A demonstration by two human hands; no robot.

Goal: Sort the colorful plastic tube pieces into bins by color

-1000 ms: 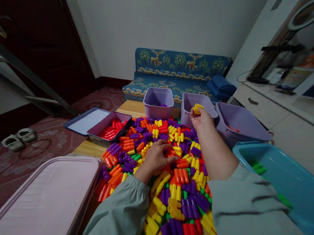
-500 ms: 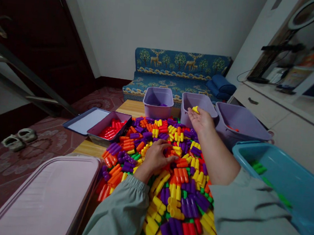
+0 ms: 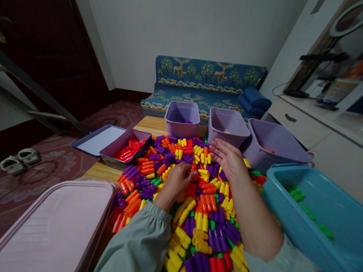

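Colourful plastic building blocks shaped like joined tubes (image 3: 208, 201) lie heaped over the table in yellow, orange, red, purple and green. Over the middle of the heap, my left hand (image 3: 176, 182) has its fingers curled and drawn together among the blocks. What its fingertips hold, if anything, is hidden. My right hand (image 3: 229, 159) hovers above the far right of the heap, fingers stretched out and nothing in them. Just beyond it stands the middle lilac bin (image 3: 226, 137), with a bit of yellow showing inside.
Another lilac bin (image 3: 181, 129) holds purple blocks; the right lilac bin (image 3: 274, 141) has red ones. Green blocks lie in the blue tub (image 3: 311, 201). An open box (image 3: 123, 160) contains red blocks. A pale pink lid (image 3: 51, 226) is at the near left, a patterned sofa (image 3: 206, 86) behind.
My right hand has let go of the yellow block at the middle lilac bin and come back toward the heap. My left hand's fingers have drawn closer together.
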